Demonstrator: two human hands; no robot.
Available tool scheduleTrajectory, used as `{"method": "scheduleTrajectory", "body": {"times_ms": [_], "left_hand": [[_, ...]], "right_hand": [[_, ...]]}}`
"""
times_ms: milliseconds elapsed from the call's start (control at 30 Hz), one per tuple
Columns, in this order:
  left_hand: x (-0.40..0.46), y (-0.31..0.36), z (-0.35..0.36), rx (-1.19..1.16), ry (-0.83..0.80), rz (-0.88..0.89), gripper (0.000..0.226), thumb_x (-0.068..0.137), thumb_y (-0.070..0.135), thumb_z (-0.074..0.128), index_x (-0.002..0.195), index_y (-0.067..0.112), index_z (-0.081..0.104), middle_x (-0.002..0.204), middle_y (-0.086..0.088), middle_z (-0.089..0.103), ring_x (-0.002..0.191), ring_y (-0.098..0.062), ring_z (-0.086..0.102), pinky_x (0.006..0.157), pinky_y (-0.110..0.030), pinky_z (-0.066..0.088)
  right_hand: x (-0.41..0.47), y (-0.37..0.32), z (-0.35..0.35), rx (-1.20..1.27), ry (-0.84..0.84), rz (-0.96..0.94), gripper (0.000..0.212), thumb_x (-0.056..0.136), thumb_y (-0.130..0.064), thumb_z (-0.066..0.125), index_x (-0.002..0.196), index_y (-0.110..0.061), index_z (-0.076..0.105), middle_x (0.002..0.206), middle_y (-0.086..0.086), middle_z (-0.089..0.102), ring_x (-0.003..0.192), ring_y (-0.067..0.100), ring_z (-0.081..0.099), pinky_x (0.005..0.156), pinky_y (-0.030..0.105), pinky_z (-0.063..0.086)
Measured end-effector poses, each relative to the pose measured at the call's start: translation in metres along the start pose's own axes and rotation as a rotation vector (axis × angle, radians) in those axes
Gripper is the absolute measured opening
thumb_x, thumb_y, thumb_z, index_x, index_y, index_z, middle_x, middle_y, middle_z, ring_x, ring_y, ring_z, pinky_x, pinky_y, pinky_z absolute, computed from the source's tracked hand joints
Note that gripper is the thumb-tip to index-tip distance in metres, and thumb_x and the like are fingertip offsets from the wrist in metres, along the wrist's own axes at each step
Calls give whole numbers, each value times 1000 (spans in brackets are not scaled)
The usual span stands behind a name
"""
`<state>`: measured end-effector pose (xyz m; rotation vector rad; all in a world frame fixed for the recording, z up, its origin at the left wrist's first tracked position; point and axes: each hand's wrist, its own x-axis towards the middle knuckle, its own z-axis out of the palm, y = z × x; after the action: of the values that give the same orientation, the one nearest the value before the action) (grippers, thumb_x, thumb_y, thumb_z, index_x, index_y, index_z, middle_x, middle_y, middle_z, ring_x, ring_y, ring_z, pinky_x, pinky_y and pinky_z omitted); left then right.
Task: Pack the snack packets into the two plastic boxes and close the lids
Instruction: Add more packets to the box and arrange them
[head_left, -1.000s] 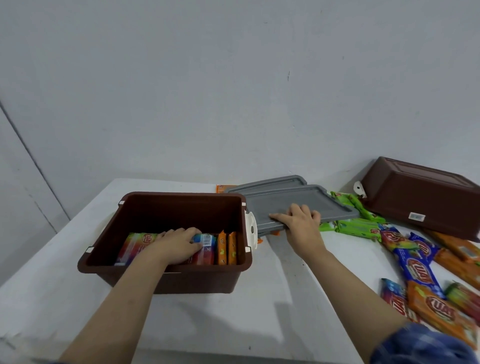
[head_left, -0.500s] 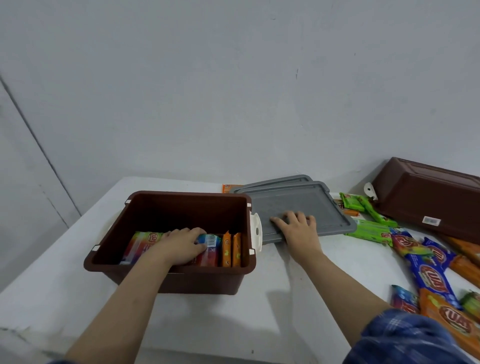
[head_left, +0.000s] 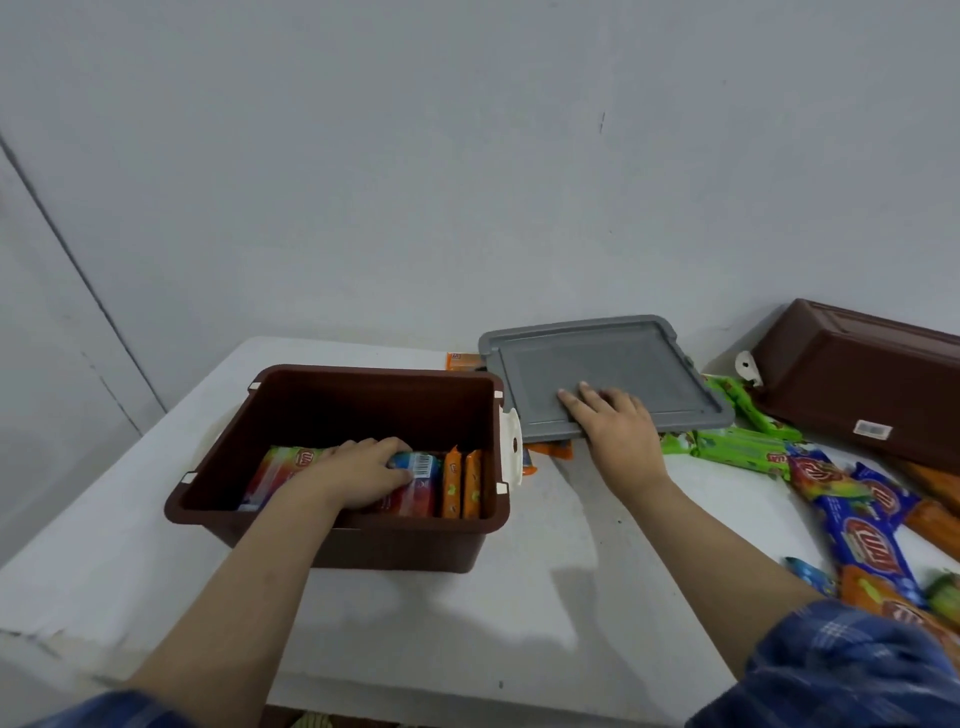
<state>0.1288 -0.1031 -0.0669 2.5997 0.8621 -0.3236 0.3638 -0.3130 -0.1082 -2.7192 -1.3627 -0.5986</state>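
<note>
Presently, as seen from beside the white table (head_left: 545, 597):
Open box: brown box (head_left: 332, 540), upright at table's left, packets standing inside.
Left hand: left hand (head_left: 358, 470) down in the box, fingers curled over a blue packet (head_left: 421, 467); a true grip is hard to confirm.
Right hand: right hand (head_left: 615, 431) flat, fingers straight, pressing the grey lid (head_left: 623, 364).
Second box: other brown box (head_left: 872, 384), tipped over at far right.
Loose packets: snack packets (head_left: 857, 530) scattered at right.

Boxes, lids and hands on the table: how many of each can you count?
Brown boxes: 2, the open brown box and the tipped brown box by the wall
Grey lids showing: 1, the grey lid
Hands: 2, the left hand inside the open box, the right hand on the lid
Total: 5
</note>
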Motion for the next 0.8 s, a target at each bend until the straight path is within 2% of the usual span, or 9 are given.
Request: {"method": "scheduleTrajectory", "body": {"times_ms": [167,367,600,700,800], "left_hand": [[2,-2,1,-9,-8,0,43,97,46,44,138,36,37,134,-3,47,122,-24,41,103,-41,35],[7,-8,-2,-25,-10,0,41,97,43,47,136,34,41,134,-7,49,122,-26,45,105,-41,36],[5,-5,-1,-33,-9,20,40,98,38,47,137,29,44,136,-10,50,123,-28,46,105,-36,35],[2,-4,-2,-52,5,41,42,98,35,48,138,26,43,136,-10,52,120,-27,50,102,-35,39],[0,-2,-1,-66,4,56,41,99,32,49,138,23,43,134,-11,53,116,-27,52,99,-34,40]], "right_hand": [[-18,10,-16,8,104,-50,59,76,2,73,131,-18,62,129,14,63,109,39,63,93,48,49],[-46,23,-46,129,232,33,53,76,3,71,125,-15,66,123,13,67,103,39,66,84,48,55],[-103,5,-54,164,347,40,54,68,6,70,117,-15,71,118,6,71,98,32,68,80,40,55],[-127,-8,-50,198,332,73,56,62,4,72,115,-14,72,117,5,71,98,31,68,80,39,54],[-152,-16,-46,210,240,121,58,63,-1,79,118,-16,70,118,4,70,101,29,68,81,37,53]]}}
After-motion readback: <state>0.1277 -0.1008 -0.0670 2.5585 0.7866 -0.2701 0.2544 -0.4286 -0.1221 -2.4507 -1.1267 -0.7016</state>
